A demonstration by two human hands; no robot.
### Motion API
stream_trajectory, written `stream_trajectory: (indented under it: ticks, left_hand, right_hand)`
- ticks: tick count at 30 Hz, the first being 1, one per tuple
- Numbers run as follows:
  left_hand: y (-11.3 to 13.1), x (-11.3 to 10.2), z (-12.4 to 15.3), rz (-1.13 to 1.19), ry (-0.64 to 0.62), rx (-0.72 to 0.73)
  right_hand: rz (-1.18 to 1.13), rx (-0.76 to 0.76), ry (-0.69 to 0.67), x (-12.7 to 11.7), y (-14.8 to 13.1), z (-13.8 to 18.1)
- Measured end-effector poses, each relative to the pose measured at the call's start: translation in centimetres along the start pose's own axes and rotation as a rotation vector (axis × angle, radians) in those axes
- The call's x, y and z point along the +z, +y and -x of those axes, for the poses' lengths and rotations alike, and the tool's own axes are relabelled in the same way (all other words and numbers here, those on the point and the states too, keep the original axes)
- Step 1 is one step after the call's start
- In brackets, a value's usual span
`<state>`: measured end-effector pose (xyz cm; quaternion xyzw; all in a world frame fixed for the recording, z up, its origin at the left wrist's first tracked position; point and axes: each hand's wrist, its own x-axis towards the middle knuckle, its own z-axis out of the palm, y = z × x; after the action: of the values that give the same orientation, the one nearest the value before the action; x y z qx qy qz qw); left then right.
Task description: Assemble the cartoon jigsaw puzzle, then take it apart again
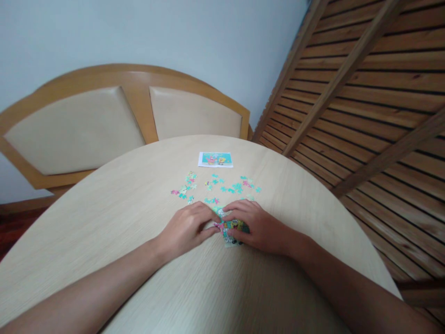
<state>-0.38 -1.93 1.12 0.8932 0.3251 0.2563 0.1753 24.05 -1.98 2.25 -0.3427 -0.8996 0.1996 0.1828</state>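
Observation:
A partly joined jigsaw puzzle (229, 234) lies flat on the table near its front middle, with a yellow figure and pink bits in its print. My left hand (189, 227) is at its left edge, thumb and fingers pinched on a small pink puzzle piece (218, 225). Over the right part of the joined puzzle rests my right hand (252, 225), its fingers curved and apart, fingertips touching the surface. That hand covers some of the print. Just beyond both hands, several loose puzzle pieces (237, 188) are scattered, mostly turquoise with some pink and yellow.
A picture card (216, 159) with a pink and a yellow figure lies behind the loose pieces. The round wooden table (139, 195) has a padded headboard (79, 130) behind it. Slatted wooden panels (365, 93) stand along the right side.

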Motion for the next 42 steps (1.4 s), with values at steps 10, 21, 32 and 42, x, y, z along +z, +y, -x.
stream_trajectory:
  ticks: [10,21,32,42]
  left_hand:
    - [-0.2,0.0,0.0,-0.016,0.063,0.021]
    - [-0.4,0.2,-0.1,-0.100,0.074,0.005]
    - [-0.6,0.2,-0.2,-0.178,0.050,-0.103]
    - [-1.3,0.4,0.0,-0.144,0.073,-0.157]
  right_hand:
    - [-0.005,-0.007,0.005,0.0,0.0,0.1]
    - [0.014,-0.014,0.011,0.0,0.0,0.2]
    - [0.101,0.054,0.067,-0.1,0.5,0.3]
    - [0.104,0.057,0.076,0.1,0.7,0.3]
